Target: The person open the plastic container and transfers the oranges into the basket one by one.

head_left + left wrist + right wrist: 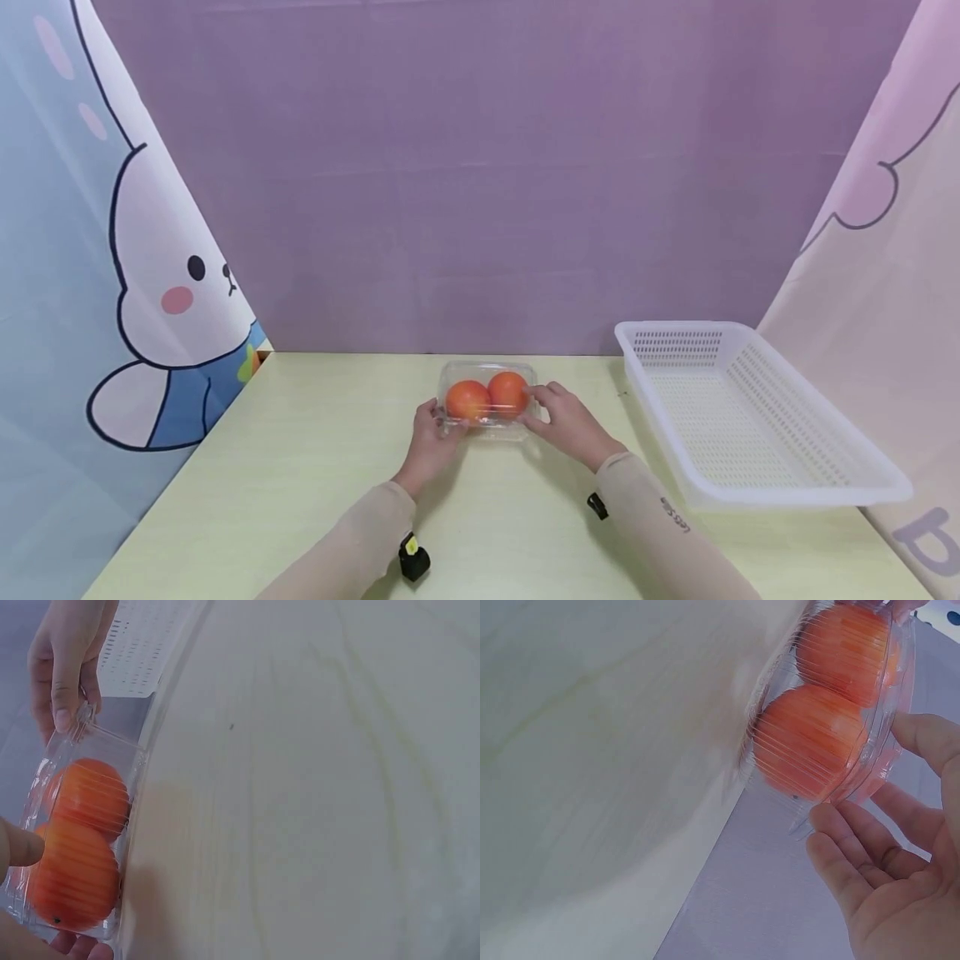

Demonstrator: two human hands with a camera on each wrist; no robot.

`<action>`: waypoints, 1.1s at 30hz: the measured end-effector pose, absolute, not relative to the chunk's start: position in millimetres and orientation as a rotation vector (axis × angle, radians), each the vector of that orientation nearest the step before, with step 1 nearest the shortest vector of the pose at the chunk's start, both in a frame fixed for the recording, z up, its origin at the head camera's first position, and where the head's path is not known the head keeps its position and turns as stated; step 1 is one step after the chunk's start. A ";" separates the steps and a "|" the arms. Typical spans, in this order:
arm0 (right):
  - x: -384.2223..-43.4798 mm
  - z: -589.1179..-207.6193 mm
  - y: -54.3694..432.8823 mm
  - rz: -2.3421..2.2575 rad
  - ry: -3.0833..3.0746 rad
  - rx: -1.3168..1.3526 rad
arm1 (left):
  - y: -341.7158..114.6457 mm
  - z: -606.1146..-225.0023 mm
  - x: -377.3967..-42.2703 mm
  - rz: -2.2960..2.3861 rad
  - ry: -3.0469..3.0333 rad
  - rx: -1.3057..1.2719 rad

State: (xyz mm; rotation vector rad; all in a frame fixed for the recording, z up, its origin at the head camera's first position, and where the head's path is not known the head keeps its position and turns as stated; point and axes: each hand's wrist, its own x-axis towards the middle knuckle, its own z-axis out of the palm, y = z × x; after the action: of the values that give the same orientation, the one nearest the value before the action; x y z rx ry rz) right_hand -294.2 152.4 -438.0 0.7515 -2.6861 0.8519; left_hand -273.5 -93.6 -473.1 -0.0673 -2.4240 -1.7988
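Note:
A clear plastic clamshell box (487,368) is held near the far edge of the table. Inside it, two round orange-red fruits sit side by side, the left one (468,401) and the right one (508,393); their exact kind cannot be told. My left hand (435,443) grips the box's left end, thumb at the front and fingers partly hidden underneath. At the opposite end my right hand (567,423) pinches the edge between thumb and fingers. The right wrist view shows those fingers (855,840) curled against the rim. Whether the lid is fastened cannot be told.
A white perforated plastic basket (750,442) stands to the right on the pale wooden table (300,483). A purple cloth (487,183) hangs behind the table. Printed cloths flank it, with a cartoon rabbit (172,242) on the left one.

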 end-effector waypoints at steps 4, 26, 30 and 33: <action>-295.1 -438.0 152.5 0.851 -2.694 0.740 | -93.3 -475.2 -274.1 -1.743 -2.442 -0.109; -298.2 -434.9 152.4 0.963 -2.733 0.709 | -91.8 -474.8 -277.5 -1.708 -2.491 -0.108; -298.3 -433.8 151.5 0.977 -2.768 0.693 | -91.4 -475.8 -277.1 -1.734 -2.467 -0.094; -298.3 -433.3 150.8 0.970 -2.781 0.691 | -90.6 -477.0 -277.7 -1.748 -2.449 -0.065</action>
State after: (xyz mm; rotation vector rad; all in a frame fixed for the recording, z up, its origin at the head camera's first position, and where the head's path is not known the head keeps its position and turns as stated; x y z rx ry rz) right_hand -298.3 150.8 -433.3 0.6909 -2.7815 0.9703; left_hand -277.7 -90.6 -477.0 -0.0655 -2.4493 -1.7477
